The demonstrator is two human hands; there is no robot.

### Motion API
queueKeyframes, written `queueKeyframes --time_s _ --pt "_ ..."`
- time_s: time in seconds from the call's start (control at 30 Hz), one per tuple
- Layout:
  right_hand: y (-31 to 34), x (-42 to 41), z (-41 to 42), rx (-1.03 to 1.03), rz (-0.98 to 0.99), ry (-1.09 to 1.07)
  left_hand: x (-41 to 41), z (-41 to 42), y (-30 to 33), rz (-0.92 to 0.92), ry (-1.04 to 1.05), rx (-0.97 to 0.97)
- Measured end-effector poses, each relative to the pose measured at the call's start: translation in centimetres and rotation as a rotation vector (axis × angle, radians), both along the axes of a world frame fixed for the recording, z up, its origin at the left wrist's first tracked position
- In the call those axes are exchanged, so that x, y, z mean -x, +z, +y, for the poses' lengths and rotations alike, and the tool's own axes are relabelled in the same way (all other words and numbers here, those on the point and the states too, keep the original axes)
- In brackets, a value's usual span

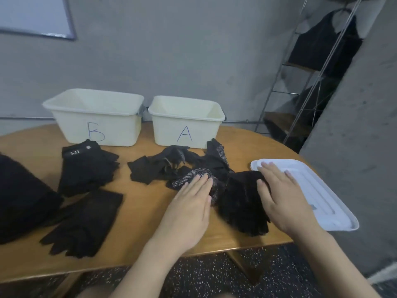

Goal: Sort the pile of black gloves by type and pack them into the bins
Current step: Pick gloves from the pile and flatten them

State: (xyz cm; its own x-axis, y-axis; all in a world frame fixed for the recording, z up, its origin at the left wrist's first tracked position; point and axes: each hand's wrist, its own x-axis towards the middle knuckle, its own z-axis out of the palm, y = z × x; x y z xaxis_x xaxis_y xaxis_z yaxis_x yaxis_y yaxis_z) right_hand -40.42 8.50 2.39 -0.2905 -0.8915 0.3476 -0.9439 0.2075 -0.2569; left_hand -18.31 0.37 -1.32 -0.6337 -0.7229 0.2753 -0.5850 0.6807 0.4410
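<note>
Both my hands flat, fingers straight, nothing gripped. Left hand (pixel 191 203) lies palm-down, fingertips touching a dotted glove (pixel 193 178) at the near edge of the loose pile (pixel 171 166). Right hand (pixel 279 194) lies flat along the right side of a dark stack (pixel 242 203), thumb against the fabric, fingers reaching over the tray (pixel 322 201). The stack sits between my two hands, near the table's (pixel 141 211) front edge.

Loose pile spreads mid-table, just in front of bin A (pixel 184 123). Bin B (pixel 94 117) stands to the left of A, both against the wall. I cannot see the bottom of either bin.

Left side: a stack with a 5.11 label (pixel 86 168) in front of B. Nearer to me, a flat stack of full-fingered gloves (pixel 86 222). Far left, a large dark cloth mass (pixel 21 198), partly cut off by the frame; cannot tell what it is.

White tray rests on the right edge, overhanging the table.
</note>
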Motion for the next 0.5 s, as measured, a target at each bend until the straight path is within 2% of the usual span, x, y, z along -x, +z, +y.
queueKeyframes --time_s 0.1,0.23,0.4,0.5 --pt "0.3 -5.2 -0.9 0.172 0.074 0.137 -4.8 -1.4 -0.5 -0.055 0.115 0.046" --pt "-2.8 -11.4 -3.7 0.078 -0.007 0.260 -10.1 -2.1 -2.1 -0.098 0.200 0.002" --pt "-7.3 -13.6 -8.3 -0.122 -0.022 0.106 -14.2 -3.5 -4.3 -0.148 0.245 -0.111" --pt "-9.3 -14.2 -10.0 -0.131 0.009 -0.013 -14.7 -4.6 -5.3 -0.159 0.245 -0.124"
